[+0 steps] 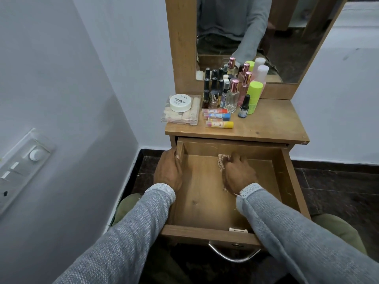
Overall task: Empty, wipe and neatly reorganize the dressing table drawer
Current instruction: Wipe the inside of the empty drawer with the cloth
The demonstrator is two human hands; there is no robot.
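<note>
White-walled corner, wooden counter [266,124] carrying cosmetics | drawer [205,201] pulled open, emptied | left hand [168,171] grips drawer wall | right hand [238,173] presses cloth [221,162] on floor | step: wiping | next: restock neatly

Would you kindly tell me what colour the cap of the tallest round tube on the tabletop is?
Lime green cap, seen best in the head view.
</note>
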